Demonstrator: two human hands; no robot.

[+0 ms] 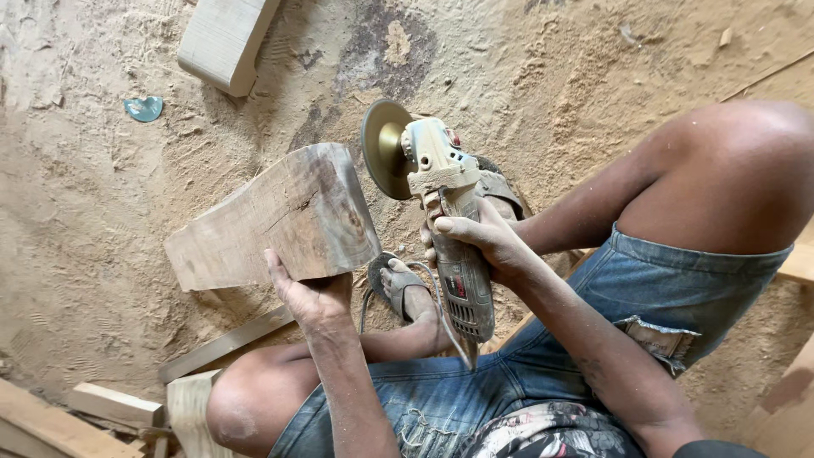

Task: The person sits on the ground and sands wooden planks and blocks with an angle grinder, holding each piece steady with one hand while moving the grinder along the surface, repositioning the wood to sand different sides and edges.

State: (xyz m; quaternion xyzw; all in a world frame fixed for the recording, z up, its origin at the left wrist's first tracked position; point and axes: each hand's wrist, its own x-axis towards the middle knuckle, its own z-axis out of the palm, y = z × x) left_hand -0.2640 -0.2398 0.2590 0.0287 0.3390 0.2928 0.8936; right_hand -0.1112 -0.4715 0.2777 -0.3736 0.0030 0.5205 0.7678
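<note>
My left hand [310,293] grips the near end of a thick curved block of wood [275,220] and holds it up, tilted, above the sawdust. My right hand [476,242] is closed around the body of a dusty angle grinder [445,203]. Its round disc [383,148] stands just right of the block's upper end, close to it but apart. The grinder's cable [441,314] runs down past my foot [407,288]. I sit with knees spread in blue denim shorts [543,373].
Sawdust covers the floor [102,195]. A pale wooden block [222,38] lies at the top. A small teal shard [144,108] lies upper left. Planks and offcuts [110,403] pile up at the lower left; more boards [793,399] sit at the right edge.
</note>
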